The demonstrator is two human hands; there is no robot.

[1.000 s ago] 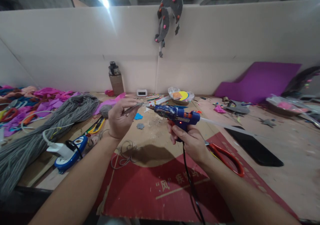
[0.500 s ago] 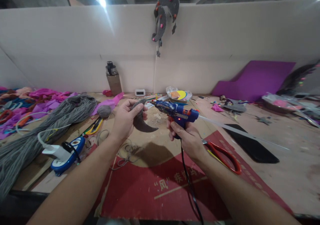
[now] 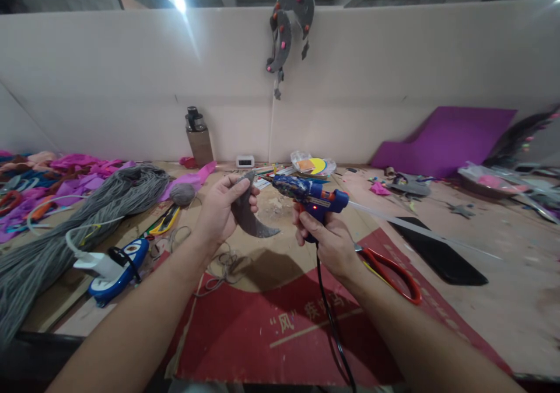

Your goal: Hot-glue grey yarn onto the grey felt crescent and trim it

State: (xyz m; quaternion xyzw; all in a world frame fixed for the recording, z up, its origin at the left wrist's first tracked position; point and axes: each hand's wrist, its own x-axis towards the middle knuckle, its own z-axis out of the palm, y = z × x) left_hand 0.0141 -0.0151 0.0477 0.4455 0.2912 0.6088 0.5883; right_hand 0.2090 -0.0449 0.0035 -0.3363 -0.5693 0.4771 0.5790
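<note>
My left hand (image 3: 227, 203) pinches a dark grey crescent moon shape (image 3: 251, 218) near its upper end, with the thumb across its face. The lower tip curves out to the right. My right hand (image 3: 326, 235) is wrapped round the handle of a blue hot glue gun (image 3: 306, 193), whose small red light is on. Its nozzle points left at the upper tip of the crescent; whether they touch I cannot tell. A long clear glue stick (image 3: 420, 230) sticks out of the gun's back, and a black cord hangs from the handle.
Red-handled scissors (image 3: 391, 273) and a black phone (image 3: 441, 253) lie right of my right hand. Grey yarn (image 3: 114, 206), a blue power strip (image 3: 120, 276) and a yellow utility knife (image 3: 167, 220) lie left. A bottle (image 3: 198, 139) stands by the wall. Red-printed cardboard (image 3: 280, 346) lies beneath my hands.
My left hand has turned the crescent slightly, so more of its face shows and its lower tip sits a little lower and further right. The glue gun is almost still.
</note>
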